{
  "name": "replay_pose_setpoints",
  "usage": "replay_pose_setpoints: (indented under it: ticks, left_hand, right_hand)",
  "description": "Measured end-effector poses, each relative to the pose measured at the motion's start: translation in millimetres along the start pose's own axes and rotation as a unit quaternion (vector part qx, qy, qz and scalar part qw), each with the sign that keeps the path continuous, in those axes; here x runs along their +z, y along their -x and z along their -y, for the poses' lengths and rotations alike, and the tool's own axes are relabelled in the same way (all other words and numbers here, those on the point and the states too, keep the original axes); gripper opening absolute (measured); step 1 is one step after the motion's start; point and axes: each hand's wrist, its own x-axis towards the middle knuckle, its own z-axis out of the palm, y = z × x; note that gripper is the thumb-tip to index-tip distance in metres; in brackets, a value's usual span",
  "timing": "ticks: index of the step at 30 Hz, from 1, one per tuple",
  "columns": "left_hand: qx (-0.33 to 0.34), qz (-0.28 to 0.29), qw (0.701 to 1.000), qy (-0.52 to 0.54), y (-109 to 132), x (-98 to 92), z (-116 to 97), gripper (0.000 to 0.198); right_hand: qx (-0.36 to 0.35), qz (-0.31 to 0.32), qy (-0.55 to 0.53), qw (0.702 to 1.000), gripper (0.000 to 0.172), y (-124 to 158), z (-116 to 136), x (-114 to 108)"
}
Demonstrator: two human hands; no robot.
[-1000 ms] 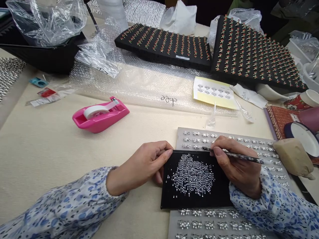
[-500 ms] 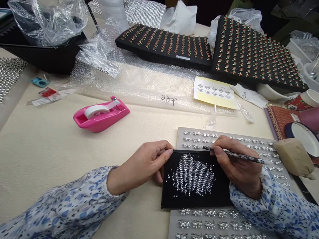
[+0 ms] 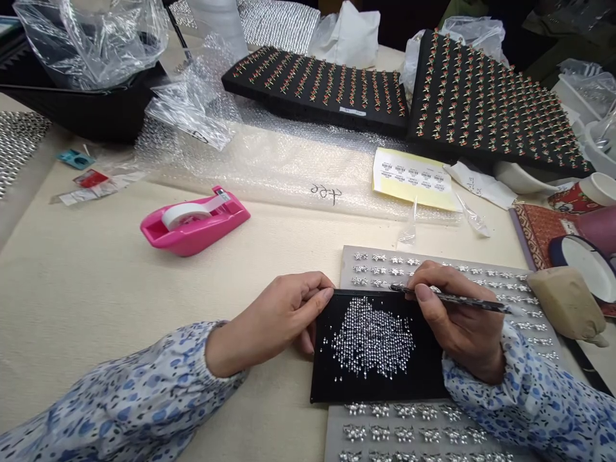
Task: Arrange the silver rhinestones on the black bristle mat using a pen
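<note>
My left hand [image 3: 279, 321] pinches the upper left corner of a black tray [image 3: 332, 385], thumb on top and fingers beneath. Many small clear rhinestones [image 3: 373, 340] lie on the tray in a tight patch, with a few strays around it. In my right hand [image 3: 459, 321] is a slim dark patterned pen-like tool [image 3: 474, 301], held like a pencil. Its tip points left, just over the tray's far edge. Under the tray lies a grey board [image 3: 351, 256] with rows of silver flower-shaped pieces [image 3: 380, 434], partly hidden by the tray and my right arm.
A pink tape dispenser [image 3: 195, 224] stands to the left. Behind are bubble wrap [image 3: 269, 160], a yellow-backed label sheet [image 3: 414, 179] and two black foam boards [image 3: 317, 86] of red-and-gold pieces. A tan block [image 3: 568, 301] and a round white-topped container [image 3: 587, 266] sit at right.
The tool in my right hand has tipped very slightly, its tip shifting a little left and down. My left hand and the tray stay in place.
</note>
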Motion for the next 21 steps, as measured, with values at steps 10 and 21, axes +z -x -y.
replay_pose_setpoints:
  ticks: [10, 21]
  left_hand:
    - [0.000, -0.001, 1.000, -0.004, 2.5, 0.6, 2.5, 0.024]
    - [-0.006, -0.003, 1.000, -0.010, 1.0, -0.2, -0.3, 0.023]
  right_hand:
    - [0.003, -0.005, 0.000, 1.000, 0.012, -1.0, 0.9, 1.3]
    - [-0.050, 0.081, -0.096, 0.991, 0.018, 5.5, 4.3, -0.7]
